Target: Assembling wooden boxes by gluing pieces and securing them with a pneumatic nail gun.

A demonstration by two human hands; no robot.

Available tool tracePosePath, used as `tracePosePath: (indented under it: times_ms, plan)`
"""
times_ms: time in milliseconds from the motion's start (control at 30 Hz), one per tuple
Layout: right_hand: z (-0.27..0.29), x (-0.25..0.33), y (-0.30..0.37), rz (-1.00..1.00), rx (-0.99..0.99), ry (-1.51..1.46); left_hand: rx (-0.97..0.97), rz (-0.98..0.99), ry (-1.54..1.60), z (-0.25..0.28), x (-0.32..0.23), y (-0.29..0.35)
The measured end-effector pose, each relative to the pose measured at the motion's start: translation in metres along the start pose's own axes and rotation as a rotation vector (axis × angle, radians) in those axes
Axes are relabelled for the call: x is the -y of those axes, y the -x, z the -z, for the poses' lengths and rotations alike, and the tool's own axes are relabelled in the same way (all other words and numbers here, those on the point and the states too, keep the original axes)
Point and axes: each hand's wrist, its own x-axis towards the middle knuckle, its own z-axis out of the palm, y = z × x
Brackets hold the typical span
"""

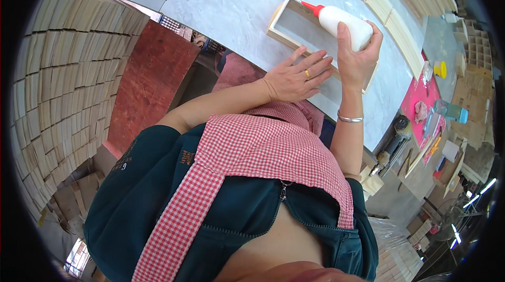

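Note:
In my right hand is a white squeeze bottle with a red pointed nozzle, tilted so that the tip points left. The tip is over or at the far left corner of a shallow rectangular wooden frame lying on the pale marbled tabletop. My left hand is stretched out with its fingers apart, over the near side of the frame. Whether it touches the wood I cannot tell. Part of the frame is hidden behind both hands and the bottle.
Long rows of pale wooden strips line the table's far right side. Tall stacks of wooden pieces stand at the left, beside a reddish-brown board. To the right, a pink surface bears a teal-capped jar and small items.

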Motion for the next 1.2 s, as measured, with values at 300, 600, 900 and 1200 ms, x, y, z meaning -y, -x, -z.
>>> tracePosePath:
  times_ms: [300,600,900,1200]
  plan:
    - [0.048,-0.018,0.01,-0.088,-0.072,0.085,0.023,0.014,-0.046,0.003,-0.002,-0.002]
    - [0.108,-0.042,0.027,-0.217,-0.167,0.161,0.088,0.028,-0.082,0.005,-0.004,-0.003]
    - [0.156,-0.064,0.04,-0.268,-0.271,0.244,0.079,0.019,-0.11,0.003,-0.003,-0.003]
    - [0.175,-0.078,0.053,-0.152,-0.312,0.31,0.063,0.025,-0.126,0.003,-0.007,-0.004]
